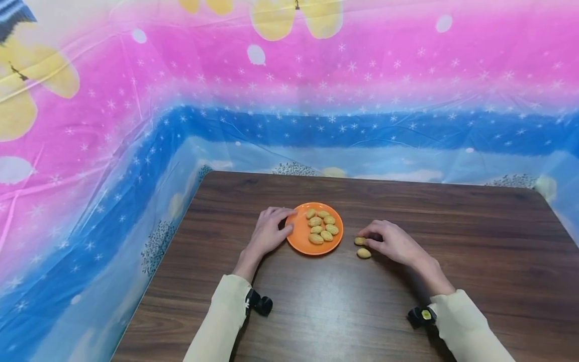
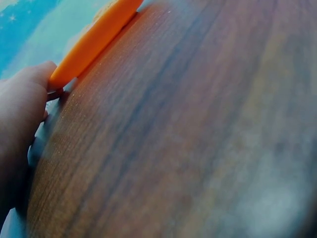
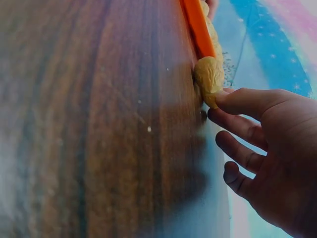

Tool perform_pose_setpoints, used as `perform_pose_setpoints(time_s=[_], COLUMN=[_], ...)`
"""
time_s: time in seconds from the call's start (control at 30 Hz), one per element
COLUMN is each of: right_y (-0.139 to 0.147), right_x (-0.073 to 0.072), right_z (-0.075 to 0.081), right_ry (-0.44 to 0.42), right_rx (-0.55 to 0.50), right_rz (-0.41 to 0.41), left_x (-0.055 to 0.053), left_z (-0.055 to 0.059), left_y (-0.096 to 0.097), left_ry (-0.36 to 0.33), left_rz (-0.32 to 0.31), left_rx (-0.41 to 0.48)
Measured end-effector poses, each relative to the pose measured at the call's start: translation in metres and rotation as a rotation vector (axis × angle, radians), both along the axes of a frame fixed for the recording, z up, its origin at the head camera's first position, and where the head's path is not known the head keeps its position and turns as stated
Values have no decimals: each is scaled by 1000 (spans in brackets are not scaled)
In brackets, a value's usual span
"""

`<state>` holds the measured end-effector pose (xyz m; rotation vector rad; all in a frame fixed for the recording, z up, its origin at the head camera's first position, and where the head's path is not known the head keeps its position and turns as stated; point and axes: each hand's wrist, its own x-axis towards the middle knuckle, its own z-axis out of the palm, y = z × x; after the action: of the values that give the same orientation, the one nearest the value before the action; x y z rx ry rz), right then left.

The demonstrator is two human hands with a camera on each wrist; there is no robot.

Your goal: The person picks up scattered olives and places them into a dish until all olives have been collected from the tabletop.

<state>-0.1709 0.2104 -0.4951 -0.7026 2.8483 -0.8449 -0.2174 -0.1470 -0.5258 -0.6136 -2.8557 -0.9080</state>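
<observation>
An orange plate lies on the table and bears several oval, tan nuts in wrinkled shells. At its left rim is my left hand, holding the edge between curved fingers and thumb. My left thumb meets the orange rim in the left wrist view. Right of the plate, my right hand pinches a nut with thumb and forefinger, low over the table. A second loose nut lies just in front of it. The other right fingers are spread apart in the right wrist view.
The dark wooden table has its far edge a little beyond the plate. Behind and to the left hangs a pink and blue patterned cloth. Black cameras sit on the left wrist and the right wrist.
</observation>
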Motion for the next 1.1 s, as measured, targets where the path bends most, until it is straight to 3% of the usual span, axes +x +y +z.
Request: perform_pose_setpoints(time_s=[0.27, 0.87, 1.1], right_y=[-1, -19, -34], right_x=[-1, -3, -6], right_z=[0, 18, 26], right_ry=[18, 57, 83], right_rx=[7, -22, -51], right_rz=[-15, -6, 35], left_x=[-1, -1, 0], left_z=[0, -2, 0], left_y=[0, 0, 0], left_ry=[-19, -4, -9], left_rz=[10, -4, 1], left_rx=[-3, -4, 2])
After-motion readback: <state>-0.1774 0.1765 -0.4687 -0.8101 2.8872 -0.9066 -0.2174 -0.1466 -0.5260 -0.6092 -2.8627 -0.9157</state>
